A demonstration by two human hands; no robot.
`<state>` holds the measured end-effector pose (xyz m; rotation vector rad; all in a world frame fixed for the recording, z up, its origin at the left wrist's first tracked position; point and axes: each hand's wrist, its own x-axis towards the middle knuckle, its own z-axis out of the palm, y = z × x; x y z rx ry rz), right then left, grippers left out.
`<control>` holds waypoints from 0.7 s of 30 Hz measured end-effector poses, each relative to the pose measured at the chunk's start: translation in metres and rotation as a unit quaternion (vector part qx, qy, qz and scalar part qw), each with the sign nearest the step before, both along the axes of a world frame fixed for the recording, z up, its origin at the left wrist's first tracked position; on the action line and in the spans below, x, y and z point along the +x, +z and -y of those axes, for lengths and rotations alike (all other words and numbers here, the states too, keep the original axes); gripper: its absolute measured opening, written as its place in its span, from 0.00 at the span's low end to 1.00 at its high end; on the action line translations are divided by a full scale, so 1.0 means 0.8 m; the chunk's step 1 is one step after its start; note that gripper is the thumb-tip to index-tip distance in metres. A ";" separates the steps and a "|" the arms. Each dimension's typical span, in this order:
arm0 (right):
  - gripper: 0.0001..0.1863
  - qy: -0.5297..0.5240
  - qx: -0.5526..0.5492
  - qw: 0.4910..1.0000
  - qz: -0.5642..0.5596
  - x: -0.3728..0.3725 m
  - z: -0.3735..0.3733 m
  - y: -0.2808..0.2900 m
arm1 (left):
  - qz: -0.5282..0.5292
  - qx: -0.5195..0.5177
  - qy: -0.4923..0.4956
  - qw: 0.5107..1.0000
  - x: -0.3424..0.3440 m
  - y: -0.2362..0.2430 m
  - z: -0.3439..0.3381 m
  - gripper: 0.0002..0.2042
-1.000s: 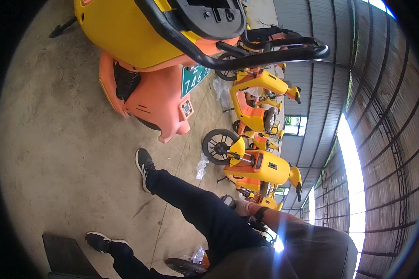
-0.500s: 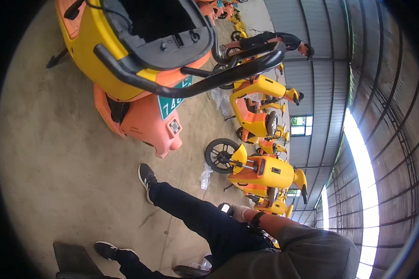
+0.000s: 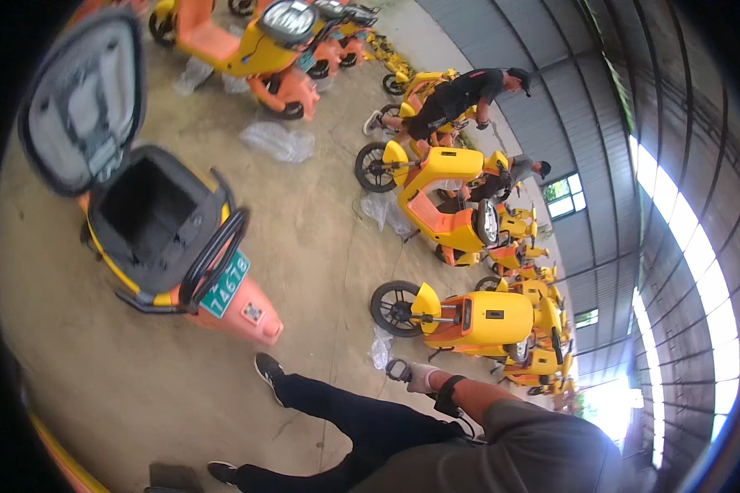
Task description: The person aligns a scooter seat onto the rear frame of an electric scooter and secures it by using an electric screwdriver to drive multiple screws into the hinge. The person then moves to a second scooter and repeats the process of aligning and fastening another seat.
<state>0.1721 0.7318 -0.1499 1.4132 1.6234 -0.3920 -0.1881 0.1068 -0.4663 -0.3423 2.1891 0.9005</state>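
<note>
My right hand [image 3: 419,377], in a pale glove, is closed on a small dark handheld device [image 3: 399,371], with a black strap round the forearm behind it. It is out in front of my dark-trousered legs [image 3: 329,411]. Just above it is a yellow and orange scooter [image 3: 483,319] with a black front wheel. At left stands another scooter [image 3: 255,316] with a black rear rail, a green plate and an open storage box [image 3: 144,209] under a raised lid. My left hand is not visible.
Rows of similar scooters [image 3: 440,201] line the bay. A co-worker in dark clothes [image 3: 460,94] stands among them, another in grey [image 3: 522,171] behind. Plastic wrap [image 3: 275,141] lies on the concrete floor [image 3: 115,378]. A corrugated wall with windows [image 3: 564,195] runs along the back.
My view has swung, revealing the raised lid and more scooters at upper left. The open-box scooter now sits lower and further left in view. Both co-workers show more clearly.
</note>
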 end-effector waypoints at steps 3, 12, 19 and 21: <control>0.22 -0.055 0.010 0.992 -0.109 0.033 -0.008 0.036 | -0.032 0.056 -0.033 0.997 -0.053 0.056 -0.029 0.23; 0.17 -0.228 0.021 0.933 -0.277 0.030 0.030 0.060 | 0.141 0.354 -0.215 0.899 -0.153 0.410 -0.461 0.17; 0.19 -0.326 -0.017 0.891 -0.316 0.027 0.036 -0.027 | -0.081 0.351 -0.494 0.791 -0.105 0.666 -0.672 0.13; 0.22 -0.323 -0.053 0.902 -0.283 0.020 0.036 -0.032 | -0.207 0.450 -0.436 0.752 -0.095 0.683 -0.695 0.14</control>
